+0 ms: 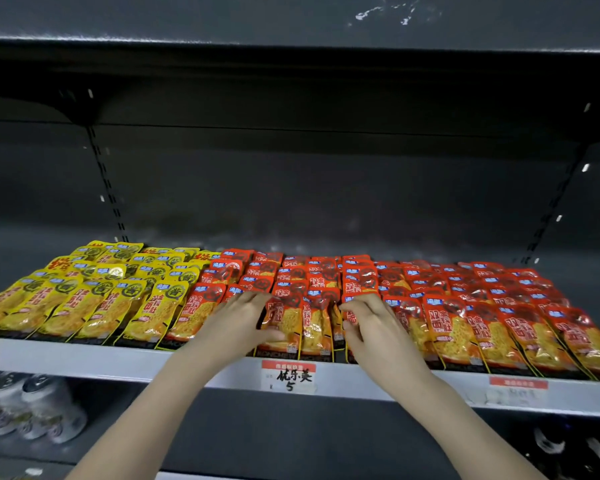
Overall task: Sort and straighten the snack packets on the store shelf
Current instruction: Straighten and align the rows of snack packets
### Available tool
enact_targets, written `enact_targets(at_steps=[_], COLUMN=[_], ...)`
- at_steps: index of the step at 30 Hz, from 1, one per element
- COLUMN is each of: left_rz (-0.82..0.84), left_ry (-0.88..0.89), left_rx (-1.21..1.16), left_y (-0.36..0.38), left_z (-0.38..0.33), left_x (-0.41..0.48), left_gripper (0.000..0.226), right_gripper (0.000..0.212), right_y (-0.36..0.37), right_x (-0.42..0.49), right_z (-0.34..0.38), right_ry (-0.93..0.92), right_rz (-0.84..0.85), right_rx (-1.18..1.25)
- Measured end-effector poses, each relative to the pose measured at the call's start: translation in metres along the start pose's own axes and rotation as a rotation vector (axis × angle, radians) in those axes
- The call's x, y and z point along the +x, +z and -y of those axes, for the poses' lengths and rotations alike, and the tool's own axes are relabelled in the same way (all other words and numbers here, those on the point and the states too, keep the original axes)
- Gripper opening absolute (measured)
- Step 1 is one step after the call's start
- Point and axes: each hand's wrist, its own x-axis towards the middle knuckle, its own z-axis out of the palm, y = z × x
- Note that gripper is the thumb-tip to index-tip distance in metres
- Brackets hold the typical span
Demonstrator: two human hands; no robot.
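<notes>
Shelf (84,356), viewed from just above its front rail. Yellow packets (94,299) fill the left block and red packets (465,306) fill the centre and right. The two colours meet along one boundary with no strays that I can see, so I judge sorting done and straightening to be the step in hand.

My left hand (236,320) lies flat on the front-row reds, fingers straight and slightly spread, thumb against the side of the middle pair (286,323). My right hand (378,327) rests on the reds just beside that pair on the other side, fingers bent over a packet's top edge. I cannot tell whether it pinches anything.

The pair stands between my hands, tilted slightly off the line of its neighbours.

Next move, as I judge it: press both hands inward and square the pair to the rail above the price tag (288,375), lightly, since the slick overlapping packets would slide.
</notes>
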Motion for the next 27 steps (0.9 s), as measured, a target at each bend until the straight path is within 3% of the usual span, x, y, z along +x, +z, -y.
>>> enact_targets(at_steps=[8, 18, 27], left_rz=[-0.049, -0.037, -0.048], left_ry=[0.072, 0.103, 0.136], left_rx=[0.095, 0.105, 0.084], left_y=[0.012, 0.012, 0.016], left_z=[-0.005, 0.003, 0.007], left_x=[-0.001, 0.005, 0.006], left_gripper=[0.088, 0.088, 0.086], right_gripper=[0.036, 0.026, 0.026], right_y=[0.021, 0.02, 0.015], right_x=[0.017, 0.038, 0.026], right_z=[0.016, 0.026, 0.019], right_ry=[-0.008, 0.137, 0.14], right_rz=[0.067, 0.024, -0.02], right_rx=[-0.139, 0.053, -0.064])
